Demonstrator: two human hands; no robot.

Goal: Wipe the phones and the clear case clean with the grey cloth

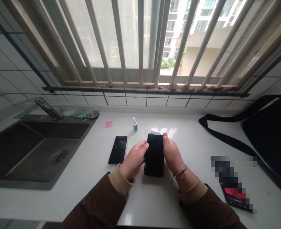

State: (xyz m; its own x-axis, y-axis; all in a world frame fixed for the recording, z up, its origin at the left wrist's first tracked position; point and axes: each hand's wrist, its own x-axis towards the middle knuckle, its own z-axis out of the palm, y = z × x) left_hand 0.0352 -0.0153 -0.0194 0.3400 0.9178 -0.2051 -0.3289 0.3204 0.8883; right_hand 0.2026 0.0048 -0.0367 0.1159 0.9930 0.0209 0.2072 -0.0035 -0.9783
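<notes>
Between my two hands is a black smartphone (154, 156), its dark screen facing up, held a little above the white counter. My left hand (135, 157) grips the phone's left edge, thumb near the upper corner. Along the right edge my right hand (172, 154) is closed, its thumb at the top corner; the other fingers are mostly hidden behind the phone. A second phone (118, 150) with a dark screen lies flat to the left of my left hand. Beyond the hands stands a small white bottle (134, 124) with a blue label.
A pink sticky note (108, 124) lies on the counter (88, 203). To the left are a steel sink (42, 159), a faucet (48, 109), a green cloth (78, 114) and a drain strainer (92, 114). A black strapped bag (269, 133) and a partly pixelated dark item (238, 202) lie at right.
</notes>
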